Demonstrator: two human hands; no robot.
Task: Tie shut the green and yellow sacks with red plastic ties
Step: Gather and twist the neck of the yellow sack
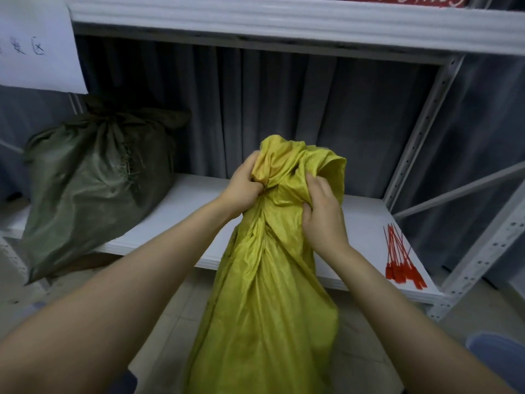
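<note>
A yellow sack (264, 294) stands on the floor in front of the shelf, its mouth gathered into a bunch. My left hand (245, 186) squeezes the gathered neck from the left. My right hand (322, 211) grips the loose cloth on the right side of the neck. A green sack (93, 180) leans on the left end of the shelf, its mouth bunched at the top; whether a tie holds it I cannot tell. A bundle of red plastic ties (399, 257) lies at the right end of the shelf board.
The white shelf board (181, 211) runs behind the yellow sack, under an upper shelf beam (284, 18). Perforated metal uprights (420, 129) stand at the right. A grey curtain hangs behind. A paper sheet (37, 46) hangs top left. A blue object (500, 356) sits low right.
</note>
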